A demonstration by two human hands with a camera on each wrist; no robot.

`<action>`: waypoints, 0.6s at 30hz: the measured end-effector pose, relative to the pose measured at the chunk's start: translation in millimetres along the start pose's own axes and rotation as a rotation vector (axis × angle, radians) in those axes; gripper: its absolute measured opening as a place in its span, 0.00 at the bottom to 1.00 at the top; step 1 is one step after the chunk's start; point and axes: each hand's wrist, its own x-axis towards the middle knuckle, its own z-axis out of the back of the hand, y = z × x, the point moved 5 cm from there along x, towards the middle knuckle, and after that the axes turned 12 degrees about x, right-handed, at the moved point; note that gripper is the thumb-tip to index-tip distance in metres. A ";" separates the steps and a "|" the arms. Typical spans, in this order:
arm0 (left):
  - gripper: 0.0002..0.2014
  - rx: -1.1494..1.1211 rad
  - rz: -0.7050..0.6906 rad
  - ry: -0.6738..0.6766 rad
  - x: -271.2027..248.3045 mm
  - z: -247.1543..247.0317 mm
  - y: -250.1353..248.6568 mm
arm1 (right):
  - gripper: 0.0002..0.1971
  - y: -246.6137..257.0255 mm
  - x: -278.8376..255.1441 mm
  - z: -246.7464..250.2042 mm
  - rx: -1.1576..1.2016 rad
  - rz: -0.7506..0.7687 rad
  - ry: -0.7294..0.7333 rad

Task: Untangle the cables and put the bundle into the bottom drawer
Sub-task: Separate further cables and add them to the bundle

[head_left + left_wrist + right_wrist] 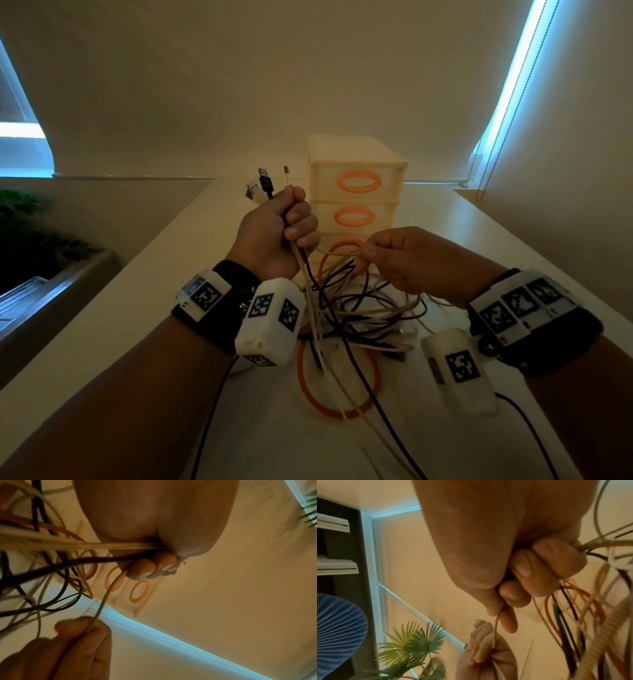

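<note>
My left hand (294,221) is raised in a fist and grips several cable ends; black and white USB plugs (261,187) stick up from it. From its underside the cables run down into a loose tangle (359,310) of black, beige and orange strands on the white table (164,308). My right hand (365,254) pinches one thin beige cable (106,597) that leads to the left fist (481,654). Behind the hands stands a cream drawer unit (356,161) with orange oval handles. Its bottom drawer (342,244) is partly hidden by my fingers and looks closed.
An orange cable loop (375,368) lies on the table near me. A green plant (30,233) stands beyond the table's left edge. A blind cord (481,171) hangs at the back right. Black leads trail from both wrist cameras.
</note>
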 end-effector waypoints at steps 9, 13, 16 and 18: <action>0.15 0.019 0.047 0.253 -6.8 -8.9 -7.4 | 0.15 -19.7 -14.3 36.2 -0.316 -0.151 -0.007; 0.16 0.073 0.100 0.390 -11.8 -20.1 2.7 | 0.17 -21.3 -2.0 58.7 -0.363 -0.218 -0.220; 0.15 0.161 0.107 0.357 -12.9 -22.2 6.5 | 0.16 -1.7 9.7 60.1 -0.195 -0.214 -0.304; 0.15 0.218 0.098 0.283 -12.1 -19.0 6.6 | 0.15 15.2 15.3 57.9 -0.130 -0.179 -0.306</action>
